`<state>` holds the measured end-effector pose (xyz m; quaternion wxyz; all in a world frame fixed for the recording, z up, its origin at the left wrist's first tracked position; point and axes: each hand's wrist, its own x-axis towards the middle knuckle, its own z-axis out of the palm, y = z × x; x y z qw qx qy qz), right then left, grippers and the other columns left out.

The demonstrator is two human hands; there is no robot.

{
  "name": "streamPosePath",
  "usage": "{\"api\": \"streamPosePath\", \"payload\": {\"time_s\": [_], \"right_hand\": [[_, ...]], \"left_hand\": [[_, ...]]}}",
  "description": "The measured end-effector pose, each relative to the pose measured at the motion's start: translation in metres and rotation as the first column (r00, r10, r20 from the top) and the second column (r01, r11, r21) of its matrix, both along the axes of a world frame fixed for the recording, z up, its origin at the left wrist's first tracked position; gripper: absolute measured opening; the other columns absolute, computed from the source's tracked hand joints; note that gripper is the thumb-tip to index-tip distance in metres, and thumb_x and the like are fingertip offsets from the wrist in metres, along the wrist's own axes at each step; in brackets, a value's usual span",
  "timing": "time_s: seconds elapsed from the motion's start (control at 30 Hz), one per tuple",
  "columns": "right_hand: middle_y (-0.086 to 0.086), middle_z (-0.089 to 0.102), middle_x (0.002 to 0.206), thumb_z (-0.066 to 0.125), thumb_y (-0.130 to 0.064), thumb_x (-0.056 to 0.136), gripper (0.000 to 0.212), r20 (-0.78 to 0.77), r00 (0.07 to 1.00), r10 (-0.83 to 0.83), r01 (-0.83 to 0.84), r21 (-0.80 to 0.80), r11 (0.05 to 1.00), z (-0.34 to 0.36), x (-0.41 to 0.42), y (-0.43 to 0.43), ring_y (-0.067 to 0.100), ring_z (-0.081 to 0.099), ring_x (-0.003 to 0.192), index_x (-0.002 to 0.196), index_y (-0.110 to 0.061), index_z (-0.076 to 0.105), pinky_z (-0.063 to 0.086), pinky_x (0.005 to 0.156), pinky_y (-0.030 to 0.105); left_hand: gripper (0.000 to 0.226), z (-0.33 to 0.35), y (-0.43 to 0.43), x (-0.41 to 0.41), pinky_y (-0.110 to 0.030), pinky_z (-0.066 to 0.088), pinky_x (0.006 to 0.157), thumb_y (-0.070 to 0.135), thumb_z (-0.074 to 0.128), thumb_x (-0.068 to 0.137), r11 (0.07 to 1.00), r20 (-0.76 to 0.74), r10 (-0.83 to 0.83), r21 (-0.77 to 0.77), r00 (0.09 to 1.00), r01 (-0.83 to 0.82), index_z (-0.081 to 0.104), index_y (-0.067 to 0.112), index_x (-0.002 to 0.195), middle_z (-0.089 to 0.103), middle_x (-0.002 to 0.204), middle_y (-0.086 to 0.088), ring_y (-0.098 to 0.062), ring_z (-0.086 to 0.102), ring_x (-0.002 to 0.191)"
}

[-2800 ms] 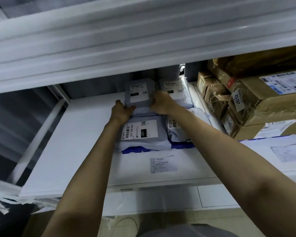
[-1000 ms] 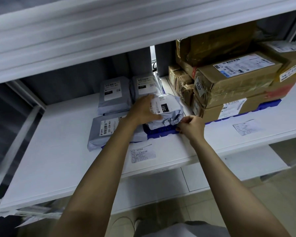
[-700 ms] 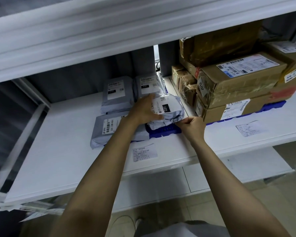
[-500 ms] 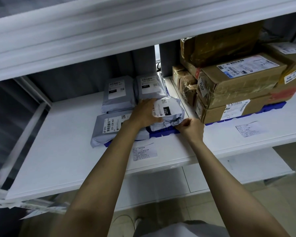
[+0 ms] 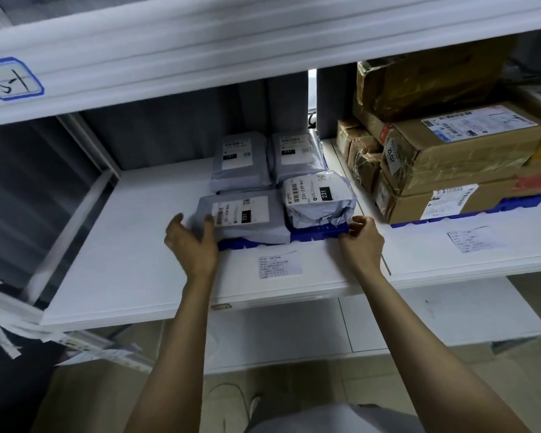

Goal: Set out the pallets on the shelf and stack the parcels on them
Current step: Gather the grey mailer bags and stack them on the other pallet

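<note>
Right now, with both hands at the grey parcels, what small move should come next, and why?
Probably push the front left parcel to the right with the left hand: its end seems to overhang the blue pallet, and the right hand pinches the pallet's front right corner, bracing it.

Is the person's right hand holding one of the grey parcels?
No, the right hand pinches the front corner of the blue pallet, just below the parcel.

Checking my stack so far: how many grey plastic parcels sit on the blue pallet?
4 grey plastic parcels on the blue plastic pallet: back left, back right, front left, front right. More may be hidden underneath.
</note>
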<state>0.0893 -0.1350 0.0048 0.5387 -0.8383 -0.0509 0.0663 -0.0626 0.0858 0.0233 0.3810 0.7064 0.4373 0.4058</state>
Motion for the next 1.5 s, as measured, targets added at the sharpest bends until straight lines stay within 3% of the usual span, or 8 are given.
{"api": "streamPosePath", "payload": {"time_s": [0.1, 0.2, 0.33, 0.5, 0.63, 0.9, 1.13, 1.5], "right_hand": [[0.017, 0.064, 0.120, 0.060, -0.007, 0.083, 0.042, 0.024, 1.000, 0.002, 0.000, -0.056, 0.998, 0.001, -0.005, 0.006, 0.035, 0.057, 0.112, 0.124, -0.002, 0.053, 0.042, 0.092, 0.032], [0.018, 0.064, 0.119, 0.059, -0.008, 0.083, 0.043, 0.013, 1.000, -0.013, 0.014, -0.076, 0.997, 0.000, -0.008, 0.009, 0.037, 0.057, 0.112, 0.125, -0.002, 0.054, 0.043, 0.092, 0.034], [0.019, 0.065, 0.116, 0.058, -0.008, 0.081, 0.041, 0.004, 1.000, -0.020, 0.021, -0.095, 0.995, 0.000, -0.009, 0.011, 0.039, 0.058, 0.109, 0.122, -0.002, 0.055, 0.044, 0.089, 0.035], [0.019, 0.062, 0.122, 0.059, -0.006, 0.084, 0.047, -0.003, 0.999, -0.050, 0.050, -0.100, 0.994, 0.003, -0.011, 0.010, 0.038, 0.054, 0.117, 0.130, -0.002, 0.050, 0.042, 0.094, 0.035], [0.021, 0.063, 0.120, 0.058, -0.006, 0.083, 0.046, 0.002, 0.998, -0.056, 0.056, -0.122, 0.991, 0.003, -0.013, 0.010, 0.039, 0.055, 0.114, 0.128, -0.002, 0.050, 0.043, 0.091, 0.036], [0.023, 0.064, 0.114, 0.055, -0.006, 0.083, 0.039, 0.009, 0.998, -0.058, 0.058, -0.153, 0.987, 0.000, -0.017, 0.009, 0.042, 0.056, 0.109, 0.122, -0.001, 0.054, 0.043, 0.086, 0.038], [0.022, 0.064, 0.113, 0.054, -0.007, 0.083, 0.033, -0.010, 0.999, -0.053, 0.051, -0.137, 0.989, -0.003, -0.017, 0.010, 0.041, 0.058, 0.105, 0.116, 0.000, 0.055, 0.044, 0.085, 0.038], [0.024, 0.062, 0.115, 0.054, -0.006, 0.084, 0.033, -0.042, 0.999, -0.015, 0.009, -0.141, 0.990, 0.001, -0.025, 0.013, 0.042, 0.055, 0.108, 0.116, 0.002, 0.053, 0.042, 0.084, 0.037]], "left_hand": [[0.059, -0.016, 0.009, -0.012, -0.036, 0.039, 0.103, 0.040, 0.047, 0.098, 0.937, 0.012, 0.007, -0.351, 1.000, -0.003, 0.032, 0.001, 0.140, 0.046, 0.138, -0.017, -0.031, 0.046, 0.125], [0.062, -0.028, 0.015, -0.015, -0.039, 0.045, 0.094, 0.052, 0.037, 0.096, 0.879, 0.064, -0.074, -0.468, 0.995, 0.095, 0.040, 0.003, 0.134, 0.055, 0.128, -0.015, -0.030, 0.054, 0.113], [0.059, -0.032, 0.019, -0.013, -0.033, 0.051, 0.082, 0.054, 0.037, 0.094, 0.860, 0.120, -0.107, -0.487, 0.987, 0.152, 0.047, 0.009, 0.132, 0.061, 0.120, -0.012, -0.024, 0.060, 0.103], [0.071, -0.031, 0.020, -0.016, -0.041, 0.052, 0.093, 0.063, 0.039, 0.082, 0.844, 0.125, -0.101, -0.514, 0.987, 0.152, 0.048, 0.014, 0.132, 0.062, 0.120, -0.010, -0.024, 0.061, 0.104], [0.080, -0.032, 0.017, -0.019, -0.043, 0.052, 0.094, 0.067, 0.041, 0.074, 0.850, 0.138, -0.100, -0.503, 0.985, 0.157, 0.050, 0.013, 0.131, 0.062, 0.120, -0.009, -0.023, 0.062, 0.104], [0.074, -0.036, 0.011, -0.026, -0.046, 0.050, 0.096, 0.064, 0.040, 0.079, 0.872, 0.118, -0.076, -0.474, 0.990, 0.123, 0.050, 0.011, 0.130, 0.061, 0.121, -0.011, -0.026, 0.060, 0.106], [0.052, -0.035, 0.009, -0.027, -0.046, 0.047, 0.099, 0.047, 0.038, 0.098, 0.903, 0.059, -0.069, -0.420, 0.996, 0.087, 0.048, 0.008, 0.131, 0.058, 0.125, -0.016, -0.031, 0.057, 0.111], [0.055, -0.025, 0.007, -0.029, -0.043, 0.047, 0.098, 0.051, 0.035, 0.098, 0.901, -0.020, -0.163, -0.410, 0.986, 0.141, 0.051, 0.005, 0.125, 0.058, 0.124, -0.017, -0.033, 0.057, 0.110]]}}
